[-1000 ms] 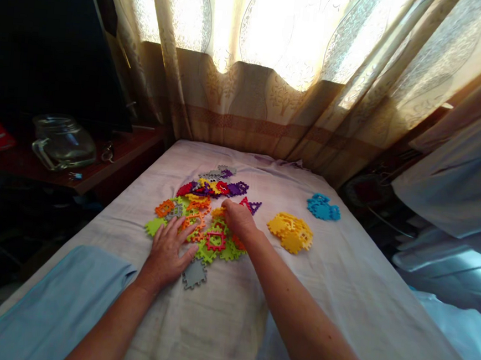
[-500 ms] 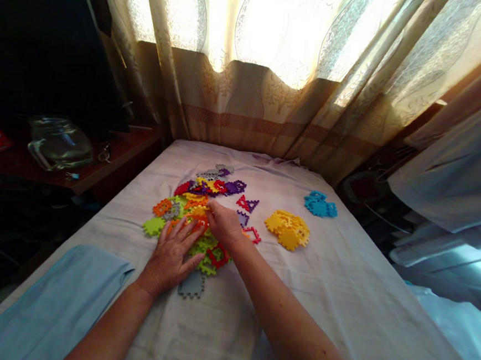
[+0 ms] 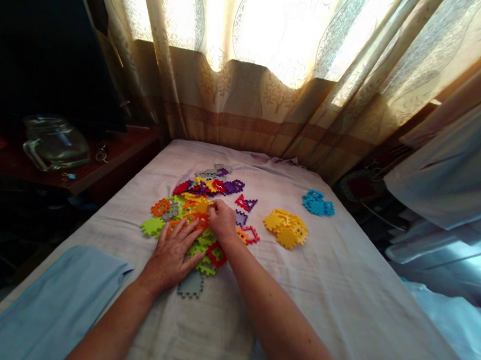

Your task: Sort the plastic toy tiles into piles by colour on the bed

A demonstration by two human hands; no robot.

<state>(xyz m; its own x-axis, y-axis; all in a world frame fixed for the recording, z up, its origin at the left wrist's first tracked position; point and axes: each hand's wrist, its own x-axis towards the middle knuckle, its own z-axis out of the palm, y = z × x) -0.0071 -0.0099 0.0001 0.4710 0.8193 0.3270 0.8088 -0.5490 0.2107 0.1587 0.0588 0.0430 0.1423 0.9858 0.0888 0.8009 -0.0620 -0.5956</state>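
A mixed pile of flat, notched plastic puzzle tiles (image 3: 206, 238) in green, orange, red, purple and grey lies on a pale sheet. Spread over its near left side is my left hand (image 3: 172, 255), fingers apart and resting on orange and green tiles. My right hand (image 3: 222, 220) pinches the edge of a yellow puzzle tile (image 3: 202, 205) at the pile's middle. Beside the right wrist lie a pinkish-red frame tile (image 3: 253, 235) and red and purple triangle tiles (image 3: 246, 203). A grey square tile (image 3: 190, 285) sits at the pile's near end.
To the right are a heap of yellow tiles (image 3: 286, 228) and a smaller blue heap (image 3: 318, 203). Folded blue cloth (image 3: 56, 298) lies at the left edge. A glass jug (image 3: 58, 142) stands on the dark red side table. Curtains (image 3: 263, 104) hang behind the bed.
My right hand has closed on a yellow tile, which now shows raised above the orange ones. My left hand stays spread on the pile. The view has shifted slightly.
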